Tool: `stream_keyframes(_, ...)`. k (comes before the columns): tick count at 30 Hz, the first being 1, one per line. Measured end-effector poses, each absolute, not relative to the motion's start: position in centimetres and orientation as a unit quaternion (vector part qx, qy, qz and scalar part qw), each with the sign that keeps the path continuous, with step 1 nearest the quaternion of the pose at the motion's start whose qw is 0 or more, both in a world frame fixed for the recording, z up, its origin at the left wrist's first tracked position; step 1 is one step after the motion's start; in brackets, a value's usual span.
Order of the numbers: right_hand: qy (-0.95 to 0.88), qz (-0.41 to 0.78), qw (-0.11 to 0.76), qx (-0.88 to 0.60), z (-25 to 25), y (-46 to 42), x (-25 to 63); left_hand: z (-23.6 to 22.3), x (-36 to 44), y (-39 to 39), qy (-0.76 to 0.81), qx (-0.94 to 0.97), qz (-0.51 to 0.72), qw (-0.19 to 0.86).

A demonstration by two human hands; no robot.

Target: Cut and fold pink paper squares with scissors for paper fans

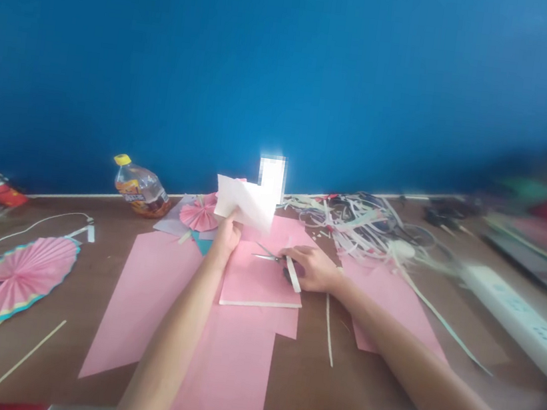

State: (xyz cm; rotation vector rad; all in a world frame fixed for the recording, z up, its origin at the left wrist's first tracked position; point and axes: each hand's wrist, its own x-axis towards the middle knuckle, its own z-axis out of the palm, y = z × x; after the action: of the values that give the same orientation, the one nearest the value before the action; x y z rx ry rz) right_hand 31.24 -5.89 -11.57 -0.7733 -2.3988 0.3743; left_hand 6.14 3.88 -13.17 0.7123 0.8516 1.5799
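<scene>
The white paper (246,203) is held firm by left fingers (235,221); the scissors (265,255) are seemingly gripped by right fingers (304,259).

On the brown tabletop (301,377), a pleated pink paper fan (21,283) lies left of the large pink paper sheet (150,303), a white power strip (515,317) right of it, and a plastic bottle (142,188) beyond it.

The left arm (169,346) and the right arm (422,379) are both bare and long, and they look smooth. Each arm is wide at the bottom of the view and gets thinner as it goes up.
</scene>
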Motion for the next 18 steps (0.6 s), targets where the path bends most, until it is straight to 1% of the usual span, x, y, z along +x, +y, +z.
stream_keyframes(3,-0.912,0.107,0.271,-0.288,-11.5,-5.9,31.0,-12.7,5.9,4.0,0.321,0.263,0.728,0.545)
stream_keyframes(8,-0.919,0.087,0.265,-0.278,-11.7,-5.9,30.9,-10.3,3.8,4.0,0.283,0.271,0.744,0.541)
stream_keyframes(10,-0.920,0.083,0.269,-0.274,-11.9,-6.0,30.9,-8.9,2.2,3.9,0.272,0.285,0.762,0.513)
stream_keyframes(12,-0.921,0.074,0.273,-0.267,-12.1,-6.0,30.9,-7.5,0.0,3.7,0.277,0.326,0.781,0.455)
stream_keyframes(15,-0.916,0.055,0.302,-0.260,-12.5,-6.0,31.1,-5.6,-3.7,3.0,0.337,0.401,0.770,0.366)
stream_keyframes(17,-0.900,0.045,0.333,-0.276,-12.8,-6.0,31.3,-5.0,-6.4,2.3,0.423,0.413,0.746,0.307)
stream_keyframes(18,-0.891,0.041,0.348,-0.290,-12.9,-6.0,31.4,-4.8,-7.7,2.0,0.480,0.424,0.713,0.285)
